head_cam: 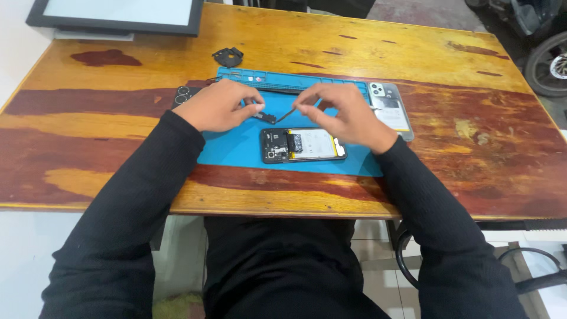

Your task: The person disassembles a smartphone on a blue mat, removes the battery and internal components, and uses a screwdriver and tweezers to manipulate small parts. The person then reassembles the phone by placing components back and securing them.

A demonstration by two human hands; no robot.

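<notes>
- I find both hands raised just above the blue work mat [236, 150], which lies at the middle of the counter [413, 59], nearer its near edge.
- The left hand [215, 106] is closed in a fingertip pinch on a small black part [266, 117]; I judge it is held up clear of the mat so the tool can reach it.
- The right hand [348, 115] is closed around a thin dark tool [285, 114], fingers bunched in a pen-like grip; its tip meets the small part between the two hands.
- An opened phone [303, 145] lies flat on the mat just below the hands, back removed, battery and dark board exposed. It sits directly before the person, within easy reach.
- A pale back cover [391, 109] with camera cut-outs rests at the mat's right edge, set aside from the work.
- A dark lens-ring piece [184, 94] lies off the mat's left edge, and a black plastic part [228, 57] sits toward the far edge.
- A monitor [118, 15] stands at the far left corner.
</notes>
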